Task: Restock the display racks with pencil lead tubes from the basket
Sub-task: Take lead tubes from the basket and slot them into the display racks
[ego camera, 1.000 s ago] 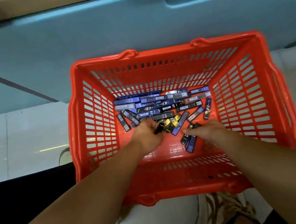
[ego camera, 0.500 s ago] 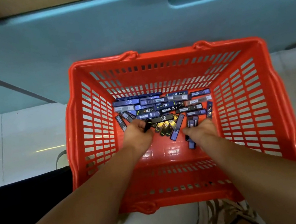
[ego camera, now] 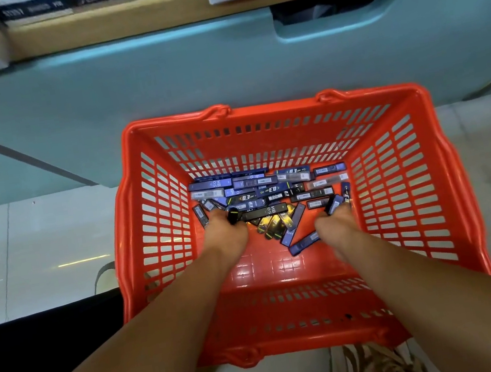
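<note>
The left hand (ego camera: 226, 236) curls round a black tube (ego camera: 233, 216), and the right hand (ego camera: 336, 223) pinches blue tubes (ego camera: 334, 203); both are low in the basket (ego camera: 258, 110). Being slick, thin and loosely bunched, the blue ones may slide free when lifted. They point away past the right fingertips. Beyond both hands, the loose tubes (ego camera: 270, 188) mostly lie crosswise, their long axes running left to right.

Your 2 forearms (ego camera: 168, 318) are bare up to the frame edge. Your shoe (ego camera: 382, 366) is beige with dark stripes.
</note>
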{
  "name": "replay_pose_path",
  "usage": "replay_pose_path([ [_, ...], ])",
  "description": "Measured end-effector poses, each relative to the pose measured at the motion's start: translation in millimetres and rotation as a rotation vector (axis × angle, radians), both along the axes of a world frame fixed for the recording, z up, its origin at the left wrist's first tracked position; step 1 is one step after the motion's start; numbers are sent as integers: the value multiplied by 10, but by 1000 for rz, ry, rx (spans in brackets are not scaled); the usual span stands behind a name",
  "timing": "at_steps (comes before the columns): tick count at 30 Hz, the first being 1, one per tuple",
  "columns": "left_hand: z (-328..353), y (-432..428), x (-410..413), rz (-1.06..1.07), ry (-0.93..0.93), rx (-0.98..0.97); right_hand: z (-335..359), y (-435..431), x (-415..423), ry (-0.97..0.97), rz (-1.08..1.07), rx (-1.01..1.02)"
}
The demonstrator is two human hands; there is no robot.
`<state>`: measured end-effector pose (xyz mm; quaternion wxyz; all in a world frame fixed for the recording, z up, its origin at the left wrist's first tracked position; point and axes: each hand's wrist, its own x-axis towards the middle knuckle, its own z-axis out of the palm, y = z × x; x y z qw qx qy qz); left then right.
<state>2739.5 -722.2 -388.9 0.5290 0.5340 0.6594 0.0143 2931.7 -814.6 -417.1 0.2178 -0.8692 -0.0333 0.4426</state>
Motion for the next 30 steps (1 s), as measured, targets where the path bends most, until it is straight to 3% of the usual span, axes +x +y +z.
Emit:
replay_pose_path([
  [4, -103, 218, 5, -147, 189, 148, 150, 156, 58, -68, 137, 144],
  [7, -118, 385, -4, -394, 315, 214, 268, 271, 144, -112, 619, 203],
  [10, -126, 484, -15, -537, 416, 161, 225, 250, 174, -208, 1246, -3],
  [13, -155, 505, -76, -615, 456, 81, 84, 120, 79, -302, 1516, -138],
  [16, -199, 490, -114, -642, 505, 143, -77, -14, 43, -405, 1502, -56],
  [19, -273, 472, -144, -635, 505, 245, -94, 6, 66, -387, 1376, -37],
  [30, -353, 440, -220, -631, 422, 299, 83, 45, 266, -476, 1130, -35],
])
